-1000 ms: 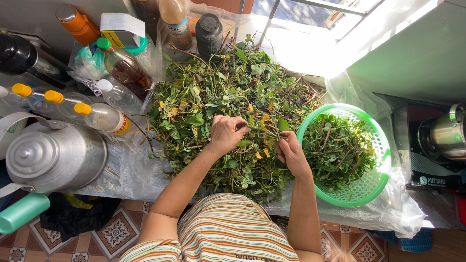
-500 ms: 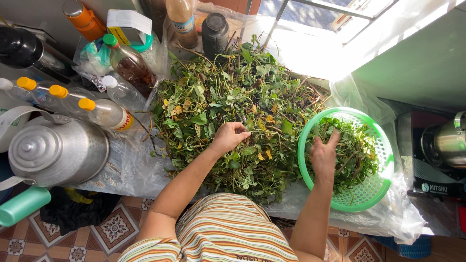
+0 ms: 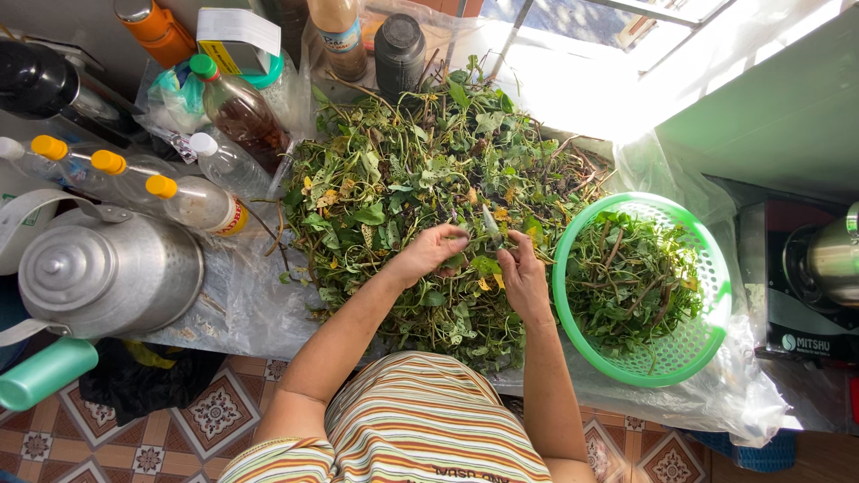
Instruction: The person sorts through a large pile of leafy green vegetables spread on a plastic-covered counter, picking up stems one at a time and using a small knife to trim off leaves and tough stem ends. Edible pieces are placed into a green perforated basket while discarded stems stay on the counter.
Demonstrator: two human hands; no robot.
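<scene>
Returning from the green plastic colander (image 3: 707, 344), where it hovered half a second ago, the right hand (image 3: 523, 277) is back over the heap of leafy green stems (image 3: 403, 206), close beside the left hand (image 3: 431, 250), which has kept its place.

- Left hand: fingers curled, tips pinching a stem at the top of the heap.
- Right hand: fingers bent, thumb and forefinger pinching a leafy sprig (image 3: 492, 228) that stands up between the two hands.
- Heap of stems: lies directly under and beyond both hands, spreading on clear plastic sheeting (image 3: 242, 304); yellowed leaves are mixed in.
- Colander: just right of the right hand, not touched, holding sorted stems.
- Beyond the hands, across the heap: a dark-capped jar (image 3: 400, 45) and a tan bottle with a blue band label (image 3: 338, 36).
- Left of the left hand: three clear bottles with yellow caps (image 3: 192, 201), the nearest with a yellow and red label; a white-capped clear bottle (image 3: 224, 159); a green-capped bottle of brown liquid (image 3: 237, 107); an orange bottle (image 3: 157, 27); a carton with a white label and yellow stripe (image 3: 237, 36).
- Farther left: a metal kettle (image 3: 98, 268) with a teal handle.
- Far right, past the colander: a metal pot (image 3: 828, 259) on a dark stove with white lettering.
</scene>
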